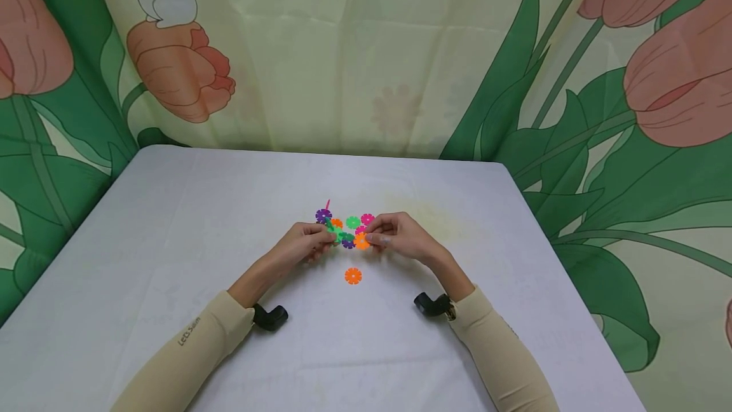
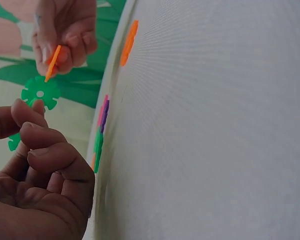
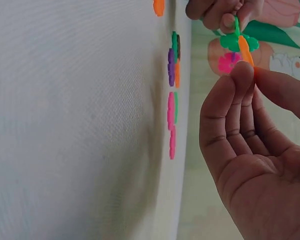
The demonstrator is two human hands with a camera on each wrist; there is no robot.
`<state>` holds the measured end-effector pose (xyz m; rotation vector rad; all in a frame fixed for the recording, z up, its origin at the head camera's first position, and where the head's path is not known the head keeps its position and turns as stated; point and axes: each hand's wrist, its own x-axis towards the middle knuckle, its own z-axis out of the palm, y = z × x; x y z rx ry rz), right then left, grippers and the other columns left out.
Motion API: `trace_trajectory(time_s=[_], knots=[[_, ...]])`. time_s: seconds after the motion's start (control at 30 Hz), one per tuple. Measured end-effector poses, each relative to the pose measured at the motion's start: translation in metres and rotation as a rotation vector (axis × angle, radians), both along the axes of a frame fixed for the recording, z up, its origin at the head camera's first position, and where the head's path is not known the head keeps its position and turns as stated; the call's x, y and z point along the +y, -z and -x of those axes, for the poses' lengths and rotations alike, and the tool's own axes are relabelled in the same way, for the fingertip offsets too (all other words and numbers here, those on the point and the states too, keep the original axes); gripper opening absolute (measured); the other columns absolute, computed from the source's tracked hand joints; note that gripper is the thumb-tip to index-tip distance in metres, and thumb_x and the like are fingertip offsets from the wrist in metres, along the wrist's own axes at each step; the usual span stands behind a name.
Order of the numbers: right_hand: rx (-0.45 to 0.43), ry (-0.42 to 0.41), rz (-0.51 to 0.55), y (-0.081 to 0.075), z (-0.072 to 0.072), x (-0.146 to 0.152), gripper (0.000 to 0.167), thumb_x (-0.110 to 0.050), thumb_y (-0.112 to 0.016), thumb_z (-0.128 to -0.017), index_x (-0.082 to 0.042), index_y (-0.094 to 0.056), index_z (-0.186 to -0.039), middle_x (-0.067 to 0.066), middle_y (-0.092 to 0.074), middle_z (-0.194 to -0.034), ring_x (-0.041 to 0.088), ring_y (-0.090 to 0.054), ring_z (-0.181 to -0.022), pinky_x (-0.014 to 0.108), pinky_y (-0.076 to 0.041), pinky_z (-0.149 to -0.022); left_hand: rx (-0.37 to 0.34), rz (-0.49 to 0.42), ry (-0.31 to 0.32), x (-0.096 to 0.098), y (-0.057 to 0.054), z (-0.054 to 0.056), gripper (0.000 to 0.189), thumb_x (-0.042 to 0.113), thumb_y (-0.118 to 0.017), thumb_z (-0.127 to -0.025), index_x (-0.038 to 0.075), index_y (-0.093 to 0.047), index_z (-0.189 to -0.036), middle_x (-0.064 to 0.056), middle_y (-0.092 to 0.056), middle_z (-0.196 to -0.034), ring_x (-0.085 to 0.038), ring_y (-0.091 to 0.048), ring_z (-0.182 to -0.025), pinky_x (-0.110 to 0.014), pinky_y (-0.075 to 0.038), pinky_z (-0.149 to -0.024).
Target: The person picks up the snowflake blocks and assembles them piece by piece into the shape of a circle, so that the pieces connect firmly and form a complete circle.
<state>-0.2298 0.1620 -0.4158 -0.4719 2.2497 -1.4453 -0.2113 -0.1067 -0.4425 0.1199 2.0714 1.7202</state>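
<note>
My left hand (image 1: 304, 243) pinches a light green snowflake disc (image 3: 236, 25), a flat round piece with a notched rim. Joined to it is a darker green snowflake disc (image 2: 40, 93), with more pieces behind it, among them a pink disc (image 3: 229, 63). Facing it, my right hand (image 1: 403, 235) holds an orange snowflake disc (image 3: 245, 50) between thumb and fingertips, the other fingers loosely bent. The orange disc's edge stands right at the dark green disc, overlapping it in the right wrist view. Fingers partly hide the joined pieces.
On the white table (image 1: 229, 208) lie several loose discs just beyond the hands, among them a green disc (image 1: 352, 222) and a pink disc (image 1: 368, 219). Nearer the body lies a single orange disc (image 1: 353, 276). A printed curtain (image 1: 320, 49) hangs behind the table.
</note>
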Motion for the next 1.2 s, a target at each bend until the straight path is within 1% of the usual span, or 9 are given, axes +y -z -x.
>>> trace_trajectory(time_s=[0.27,0.47,0.63,0.83,0.97,1.2], knots=[[-0.012,-0.025,0.023,-0.0007,-0.0007,-0.0005,0.016,-0.014,-0.072,-0.101,0.000,-0.072,-0.109,0.022,-0.074,-0.095,0.031,-0.072,-0.080,0.037,-0.063,-0.080,-0.001,0.001,-0.001,0.0010,0.0000,0.0000,0.029,0.025,-0.064,-0.103,-0.001,-0.065,-0.090,-0.001,-0.059,-0.077,-0.015,-0.047,-0.068,-0.023,-0.038,-0.058],[-0.021,-0.035,0.029,-0.0004,-0.0003,-0.0005,0.015,-0.012,-0.071,-0.101,0.000,-0.072,-0.110,0.020,-0.074,-0.094,0.034,-0.072,-0.081,0.039,-0.064,-0.081,0.004,0.006,0.003,0.0011,-0.0004,-0.0005,0.029,0.025,-0.064,-0.103,0.000,-0.064,-0.090,-0.001,-0.059,-0.077,-0.016,-0.047,-0.068,-0.023,-0.038,-0.058],[-0.023,-0.019,0.022,-0.0005,0.0000,0.0008,0.014,-0.014,-0.071,-0.101,-0.002,-0.072,-0.109,0.026,-0.073,-0.097,0.037,-0.072,-0.084,0.042,-0.064,-0.083,0.018,0.002,0.001,0.0008,-0.0005,-0.0008,0.029,0.024,-0.063,-0.104,-0.002,-0.064,-0.091,-0.003,-0.059,-0.078,-0.015,-0.047,-0.068,-0.023,-0.038,-0.059],[-0.028,0.018,0.035,-0.0001,0.0010,0.0020,0.015,-0.014,-0.072,-0.101,-0.001,-0.070,-0.110,0.028,-0.073,-0.097,0.038,-0.072,-0.085,0.038,-0.064,-0.083,0.014,0.000,0.001,0.0003,-0.0008,-0.0010,0.030,0.025,-0.064,-0.104,-0.001,-0.065,-0.090,-0.003,-0.060,-0.078,-0.016,-0.048,-0.069,-0.024,-0.038,-0.059],[-0.033,0.026,0.046,0.0007,0.0020,0.0012,0.017,-0.014,-0.072,-0.101,0.000,-0.070,-0.110,0.030,-0.073,-0.099,0.034,-0.073,-0.083,0.037,-0.065,-0.082,0.008,0.003,-0.001,0.0006,-0.0007,-0.0009,0.031,0.027,-0.065,-0.104,0.000,-0.064,-0.090,-0.004,-0.060,-0.078,-0.016,-0.048,-0.069,-0.024,-0.038,-0.059],[-0.067,0.043,0.056,0.0025,0.0027,0.0002,0.018,-0.012,-0.073,-0.100,0.002,-0.070,-0.111,0.035,-0.073,-0.107,0.026,-0.075,-0.081,0.041,-0.066,-0.085,0.021,0.001,-0.001,0.0000,0.0015,-0.0003,0.031,0.026,-0.065,-0.104,0.001,-0.063,-0.087,-0.003,-0.059,-0.077,-0.016,-0.047,-0.068,-0.025,-0.037,-0.059]])
